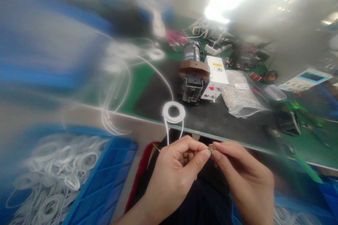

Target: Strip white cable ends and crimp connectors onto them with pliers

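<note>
My left hand [179, 179] and my right hand [244, 175] meet in front of my lap, thumb and index finger of each pinched together. Between their fingertips is a tiny, partly see-through piece [211, 147], which looks like a small clear plug. My fingers cover most of it. A coiled white cable [165, 112] lies at the table's front edge. Its two ends hang down behind my left hand, and I cannot tell whether one runs into my fingers.
Behind the coil stands a motor-driven machine [194, 74] with a white control box [216, 77]. A bag of small clear parts [237, 95] lies to its right. At lower left, a blue crate [105, 179] holds several white cable coils. A measuring device [306, 79] stands far right.
</note>
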Tool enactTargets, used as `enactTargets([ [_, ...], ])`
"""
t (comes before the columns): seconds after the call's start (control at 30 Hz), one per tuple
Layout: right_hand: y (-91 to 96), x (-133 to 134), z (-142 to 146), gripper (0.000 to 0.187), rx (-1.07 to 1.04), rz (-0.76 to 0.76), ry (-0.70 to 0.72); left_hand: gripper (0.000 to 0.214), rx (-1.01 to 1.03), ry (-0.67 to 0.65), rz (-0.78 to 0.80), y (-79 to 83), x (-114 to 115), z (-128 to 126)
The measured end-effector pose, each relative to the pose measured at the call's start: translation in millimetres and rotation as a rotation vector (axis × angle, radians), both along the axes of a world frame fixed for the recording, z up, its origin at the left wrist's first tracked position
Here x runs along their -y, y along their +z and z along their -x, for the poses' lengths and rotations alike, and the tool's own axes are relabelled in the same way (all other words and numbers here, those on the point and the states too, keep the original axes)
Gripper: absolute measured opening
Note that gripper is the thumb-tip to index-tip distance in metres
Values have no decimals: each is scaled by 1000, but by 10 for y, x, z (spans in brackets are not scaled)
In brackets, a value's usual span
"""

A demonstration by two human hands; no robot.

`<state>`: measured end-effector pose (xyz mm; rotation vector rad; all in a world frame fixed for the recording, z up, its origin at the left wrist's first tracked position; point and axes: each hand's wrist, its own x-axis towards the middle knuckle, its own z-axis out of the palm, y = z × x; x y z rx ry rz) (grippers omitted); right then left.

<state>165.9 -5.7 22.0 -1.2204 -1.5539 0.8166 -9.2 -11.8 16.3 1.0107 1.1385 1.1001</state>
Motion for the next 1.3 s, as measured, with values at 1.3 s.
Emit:
enactTargets([
  [1.3, -57, 1, 76, 15, -114, 125, -106, 17, -25, 13, 52, -38, 17, -7],
])
